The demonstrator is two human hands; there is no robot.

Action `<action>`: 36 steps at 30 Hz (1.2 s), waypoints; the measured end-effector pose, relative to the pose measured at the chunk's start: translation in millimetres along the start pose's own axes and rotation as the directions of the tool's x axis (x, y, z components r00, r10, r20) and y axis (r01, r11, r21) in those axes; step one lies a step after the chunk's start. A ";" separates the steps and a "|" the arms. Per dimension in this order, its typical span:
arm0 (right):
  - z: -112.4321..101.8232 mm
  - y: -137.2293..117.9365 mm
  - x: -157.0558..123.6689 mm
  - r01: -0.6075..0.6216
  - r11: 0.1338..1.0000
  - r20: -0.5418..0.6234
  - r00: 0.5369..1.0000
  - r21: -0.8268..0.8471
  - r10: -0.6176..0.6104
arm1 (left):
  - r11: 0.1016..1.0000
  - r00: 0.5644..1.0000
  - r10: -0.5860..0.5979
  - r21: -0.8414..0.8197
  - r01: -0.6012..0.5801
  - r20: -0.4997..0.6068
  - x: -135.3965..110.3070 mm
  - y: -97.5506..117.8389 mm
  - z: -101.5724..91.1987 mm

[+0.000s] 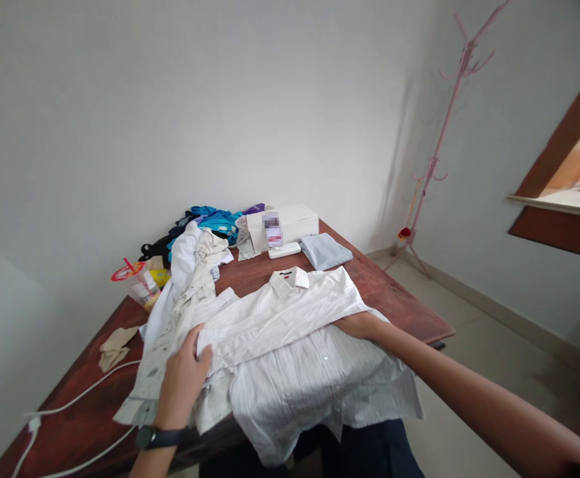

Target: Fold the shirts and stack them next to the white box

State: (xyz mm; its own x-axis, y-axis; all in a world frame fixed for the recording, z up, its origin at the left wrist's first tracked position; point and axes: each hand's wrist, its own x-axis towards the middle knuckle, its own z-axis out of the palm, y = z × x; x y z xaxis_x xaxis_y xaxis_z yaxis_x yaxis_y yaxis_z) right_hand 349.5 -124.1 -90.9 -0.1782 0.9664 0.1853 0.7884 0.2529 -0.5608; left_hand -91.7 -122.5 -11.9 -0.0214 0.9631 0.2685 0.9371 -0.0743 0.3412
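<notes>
A white striped shirt (300, 345) lies spread on the brown table (404, 305), collar away from me, its hem hanging over the near edge. One sleeve is folded across the chest. My left hand (183, 382), a black watch on its wrist, pinches the cuff of that sleeve at the shirt's left side. My right hand (362, 325) rests on the shirt's right side, its fingers tucked under the folded cloth. A crumpled pale patterned garment (180, 318) lies under and beside my left hand.
At the table's far end are a white box (290, 222), a folded light-blue cloth (324, 251), a heap of blue and dark clothes (205, 222) and a snack packet (143, 282). A white cable (71, 405) runs over the left part. A pink coat stand (439, 139) occupies the corner.
</notes>
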 end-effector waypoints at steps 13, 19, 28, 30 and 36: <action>-33.6 -51.7 -32.3 0.233 0.968 0.369 0.911 -0.095 -0.183 | 0.997 0.989 -0.028 -0.075 0.017 -0.145 15.5 4.3 -25.1; -57.1 -89.4 -63.5 0.309 0.948 0.303 0.899 0.077 -0.317 | 0.995 0.990 -0.036 -0.092 0.023 -0.139 14.9 -2.4 -27.3; -30.9 -43.5 8.3 0.053 0.997 -0.021 0.998 0.055 -0.052 | 0.989 0.983 -0.088 -0.130 0.067 -0.164 4.6 -14.0 -18.6; -15.7 -23.9 19.5 0.007 1.000 0.011 1.000 -0.014 -0.007 | 0.988 0.980 -0.095 -0.135 0.072 -0.176 0.7 -18.0 -17.9; -4.3 2.4 24.5 -0.034 0.972 0.080 0.995 -0.234 0.054 | 0.986 0.979 -0.096 -0.151 0.068 -0.180 -7.7 -16.2 -18.6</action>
State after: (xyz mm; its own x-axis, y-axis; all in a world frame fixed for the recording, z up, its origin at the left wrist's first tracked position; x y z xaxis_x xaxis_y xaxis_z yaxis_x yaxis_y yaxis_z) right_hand 349.6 -100.0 -84.2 -0.1819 0.9793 0.0892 0.9100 0.2020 -0.3621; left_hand -113.3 -133.5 -2.7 -0.1732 0.9034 0.3923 0.8701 -0.0463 0.4907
